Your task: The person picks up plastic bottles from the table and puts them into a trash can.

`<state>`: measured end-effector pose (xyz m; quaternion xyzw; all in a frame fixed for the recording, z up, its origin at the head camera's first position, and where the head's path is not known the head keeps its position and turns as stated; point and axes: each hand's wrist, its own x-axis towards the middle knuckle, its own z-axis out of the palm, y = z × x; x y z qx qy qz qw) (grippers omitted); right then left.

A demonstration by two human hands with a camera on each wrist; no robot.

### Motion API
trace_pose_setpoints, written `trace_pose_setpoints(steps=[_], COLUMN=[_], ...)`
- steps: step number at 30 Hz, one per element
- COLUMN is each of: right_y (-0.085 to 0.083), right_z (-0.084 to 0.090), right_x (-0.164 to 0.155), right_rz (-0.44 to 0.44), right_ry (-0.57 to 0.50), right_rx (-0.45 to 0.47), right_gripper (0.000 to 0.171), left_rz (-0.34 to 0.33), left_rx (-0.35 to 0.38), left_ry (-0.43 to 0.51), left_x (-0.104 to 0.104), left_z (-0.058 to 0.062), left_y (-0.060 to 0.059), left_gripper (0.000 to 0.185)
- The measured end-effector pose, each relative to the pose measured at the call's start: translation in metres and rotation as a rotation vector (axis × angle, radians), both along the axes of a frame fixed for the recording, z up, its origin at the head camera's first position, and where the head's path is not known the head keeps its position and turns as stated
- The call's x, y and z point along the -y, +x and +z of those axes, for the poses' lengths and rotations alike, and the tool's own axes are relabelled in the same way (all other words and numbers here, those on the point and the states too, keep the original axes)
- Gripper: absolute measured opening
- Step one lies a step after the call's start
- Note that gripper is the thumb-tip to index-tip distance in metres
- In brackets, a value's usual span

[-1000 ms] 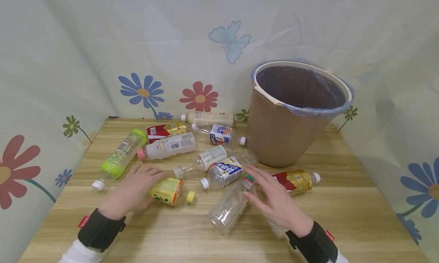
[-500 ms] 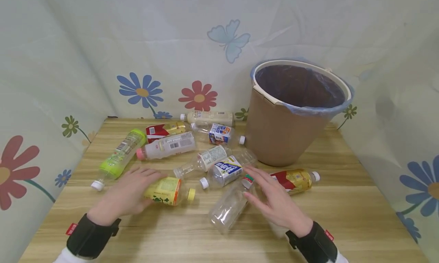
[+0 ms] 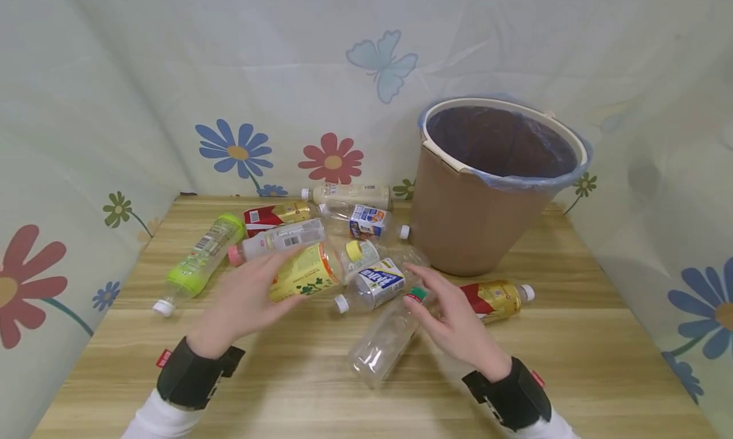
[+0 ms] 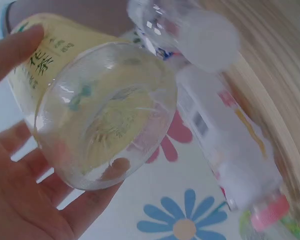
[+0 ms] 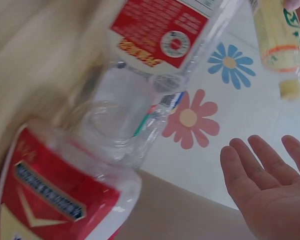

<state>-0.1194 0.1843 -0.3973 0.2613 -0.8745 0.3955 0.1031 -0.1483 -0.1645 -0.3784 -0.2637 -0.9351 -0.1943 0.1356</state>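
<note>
My left hand [image 3: 249, 299] grips a yellow-labelled plastic bottle [image 3: 306, 271] round its body, thumb on the near side. It is off the table, tilted, its yellow cap pointing up and right. In the left wrist view the clear base of this bottle [image 4: 110, 115] faces the camera, with fingers and thumb around it. My right hand [image 3: 458, 321] hovers over a clear bottle [image 3: 380, 343] with a green cap, fingers apart. Loosely extended fingers [image 5: 262, 172] hold nothing in the right wrist view. A red-and-gold bottle [image 3: 495, 301] lies beyond that hand, partly hidden.
A brown bin [image 3: 469, 229] lined with a blue bag stands at the back right. Several bottles lie around, among them a green one [image 3: 206, 254], a pink-capped one [image 3: 292, 235] and a blue-and-white-labelled one [image 3: 380, 283]. A flowered curtain [image 3: 275, 63] encloses the wooden table [image 3: 321, 401].
My left hand has taken hold of the yellow-labelled bottle and lifted it, moving right and up. My right hand has shifted slightly left. The other bottles lie as before.
</note>
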Motion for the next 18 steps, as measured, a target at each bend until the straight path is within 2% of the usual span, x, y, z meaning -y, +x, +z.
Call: trace_pose_setpoints(steps=[3, 8, 14, 18], right_y=[-0.005, -0.015, -0.022, -0.023], right_z=[0.005, 0.012, 0.02, 0.025], right_x=[0.006, 0.017, 0.03, 0.038], right_rz=[0.005, 0.031, 0.082, 0.106], right_ry=[-0.061, -0.187, -0.376, -0.448], right_rx=[0.008, 0.029, 0.076, 0.126], right_gripper=[0.052, 0.052, 0.054, 0.059], left_rz=[0.026, 0.046, -0.011, -0.03], left_rx=[0.014, 0.083, 0.178, 0.224], left_ry=[0.101, 0.3, 0.542, 0.637], left_x=[-0.017, -0.044, -0.073, -0.088], left_z=[0.003, 0.01, 0.014, 0.014], left_y=[-0.004, -0.009, -0.011, -0.014], left_gripper=[0.083, 0.082, 0.079, 0.076])
